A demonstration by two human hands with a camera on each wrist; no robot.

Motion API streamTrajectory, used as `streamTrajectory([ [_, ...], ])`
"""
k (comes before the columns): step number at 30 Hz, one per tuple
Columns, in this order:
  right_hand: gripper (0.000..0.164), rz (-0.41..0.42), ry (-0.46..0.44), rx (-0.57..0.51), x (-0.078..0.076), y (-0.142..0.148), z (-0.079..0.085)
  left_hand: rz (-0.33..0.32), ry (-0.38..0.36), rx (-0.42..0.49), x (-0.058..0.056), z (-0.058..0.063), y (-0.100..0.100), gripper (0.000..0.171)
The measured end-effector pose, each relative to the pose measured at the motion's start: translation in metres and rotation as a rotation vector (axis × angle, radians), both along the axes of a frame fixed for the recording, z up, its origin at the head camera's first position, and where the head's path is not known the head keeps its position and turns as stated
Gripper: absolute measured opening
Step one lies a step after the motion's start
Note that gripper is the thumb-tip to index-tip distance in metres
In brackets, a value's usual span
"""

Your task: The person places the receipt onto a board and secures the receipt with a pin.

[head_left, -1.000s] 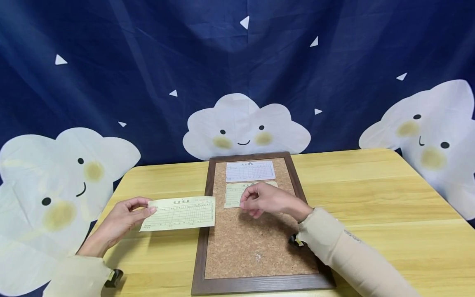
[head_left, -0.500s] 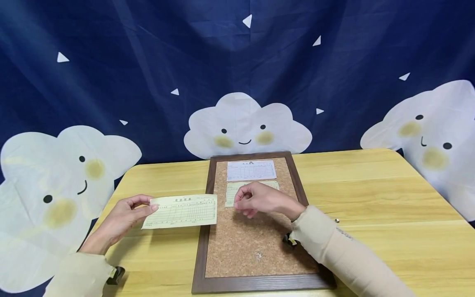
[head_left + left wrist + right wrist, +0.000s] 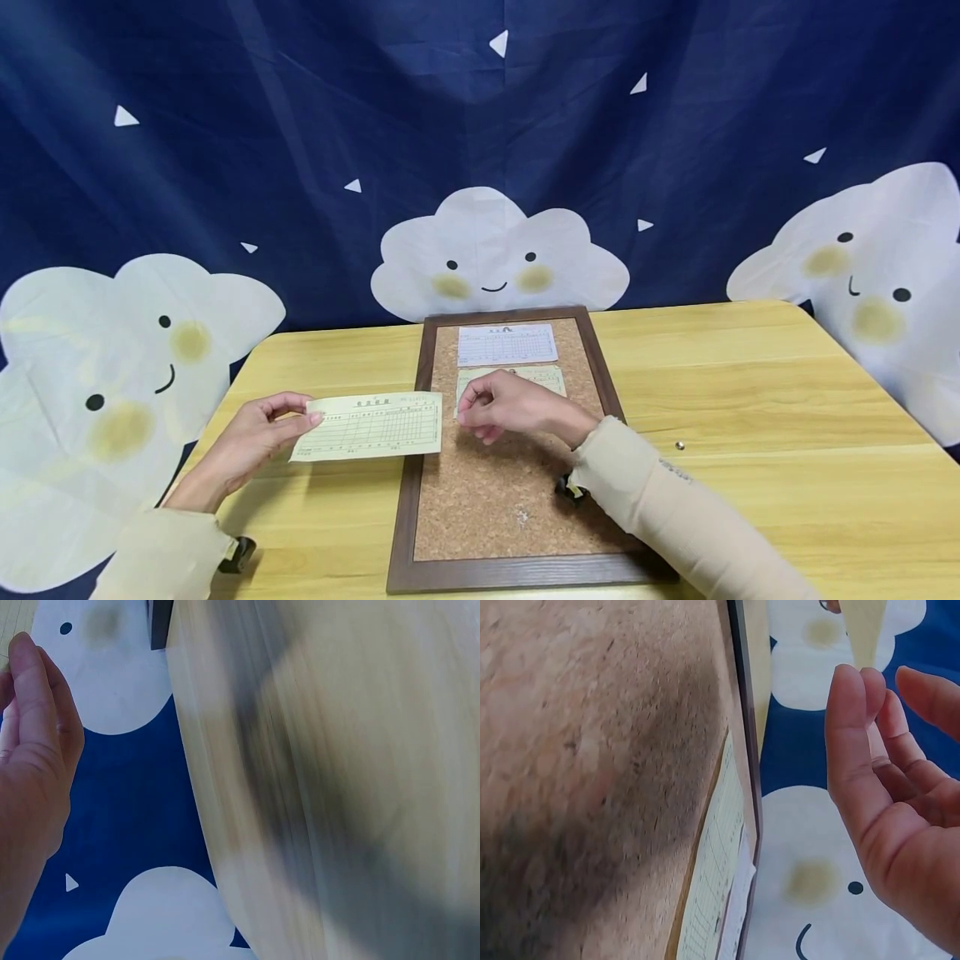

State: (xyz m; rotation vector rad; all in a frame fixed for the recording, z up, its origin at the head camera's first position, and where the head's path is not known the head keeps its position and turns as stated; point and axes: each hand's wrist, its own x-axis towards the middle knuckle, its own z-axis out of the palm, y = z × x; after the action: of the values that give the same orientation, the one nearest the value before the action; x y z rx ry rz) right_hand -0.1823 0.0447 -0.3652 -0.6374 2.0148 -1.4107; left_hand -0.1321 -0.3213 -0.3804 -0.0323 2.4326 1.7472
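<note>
My left hand pinches a pale yellow receipt slip by its left end, thumb on top. The slip is printed with a table grid. Its right end overlaps the left frame of a corkboard. Over the board, my right hand has loosely bent fingers; in the right wrist view its thumb stands apart from the other fingers with nothing between them. This hand partly hides a second yellow slip on the cork. Above that lies a white slip.
The corkboard has a dark brown wooden frame and lies on a wooden table. A small shiny metal piece sits on the table to the right. Behind the table hangs a blue cloth with smiling clouds.
My right hand has moved left over the yellow slip on the board. My left hand and its slip have shifted slightly right. The metal piece, hidden at first by my sleeve, now shows.
</note>
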Motion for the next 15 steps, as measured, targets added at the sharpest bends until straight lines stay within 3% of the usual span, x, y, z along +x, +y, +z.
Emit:
streamTrajectory([
  [7,0.005,-0.012,-0.016,-0.008,0.000,-0.008,0.001,0.003,-0.006,-0.044,0.000,0.002,0.001,0.026],
  [15,0.004,-0.015,-0.053,-0.051,-0.001,-0.014,0.001,-0.002,-0.003,-0.010,0.001,0.001,0.003,0.020],
])
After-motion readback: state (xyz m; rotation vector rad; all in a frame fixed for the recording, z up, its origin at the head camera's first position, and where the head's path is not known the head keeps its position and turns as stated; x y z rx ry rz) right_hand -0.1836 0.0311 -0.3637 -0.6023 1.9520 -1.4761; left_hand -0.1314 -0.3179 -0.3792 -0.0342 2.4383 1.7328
